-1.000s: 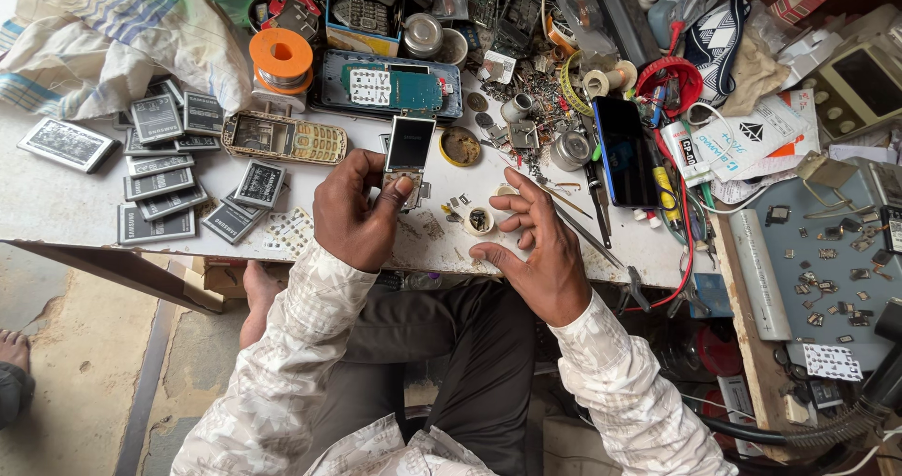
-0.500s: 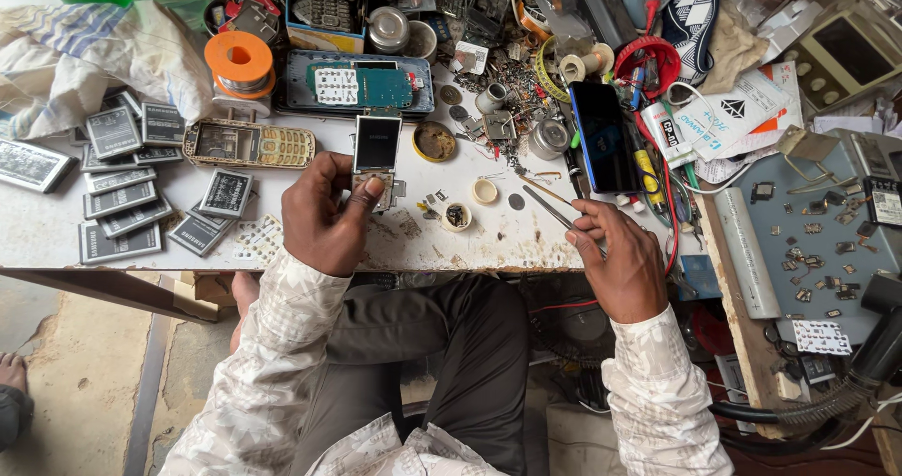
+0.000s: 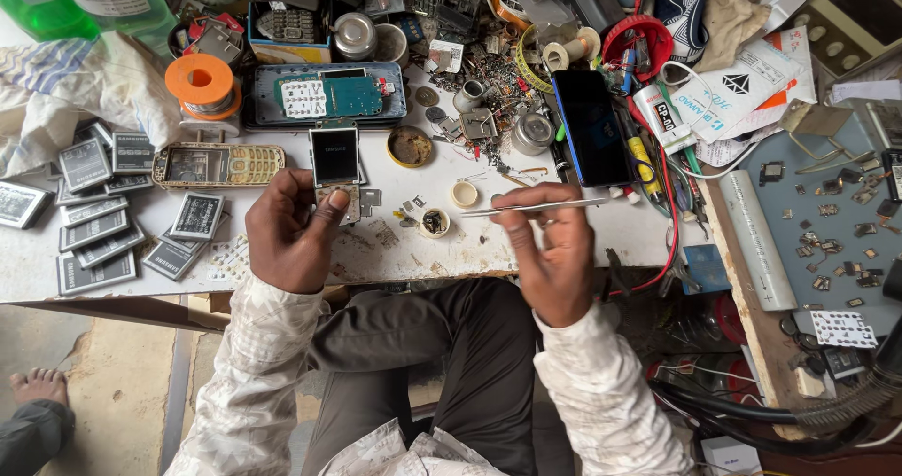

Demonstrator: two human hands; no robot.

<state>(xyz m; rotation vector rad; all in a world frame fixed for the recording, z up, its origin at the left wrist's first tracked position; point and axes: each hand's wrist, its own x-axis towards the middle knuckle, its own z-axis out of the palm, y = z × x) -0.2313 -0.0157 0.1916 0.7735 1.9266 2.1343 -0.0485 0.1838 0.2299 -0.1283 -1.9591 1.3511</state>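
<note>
A cluttered white workbench [image 3: 583, 241] fills the view, strewn with phone parts; a pile of flat grey batteries [image 3: 99, 208] lies at its left side, and a dark smartphone [image 3: 590, 128] lies face up toward the right; a stripped keypad phone frame [image 3: 218, 165] rests just left of the work. The left hand [image 3: 287, 236] presses down on a small phone board with its dark screen [image 3: 335, 161], fingers curled and thumb laid on the board near the bench's front edge; the right hand [image 3: 554, 255] hovers over the edge, fingers pinched closed on slim metal tweezers [image 3: 531, 207] whose tips point left toward a small white cap [image 3: 433, 222] holding tiny parts.
</note>
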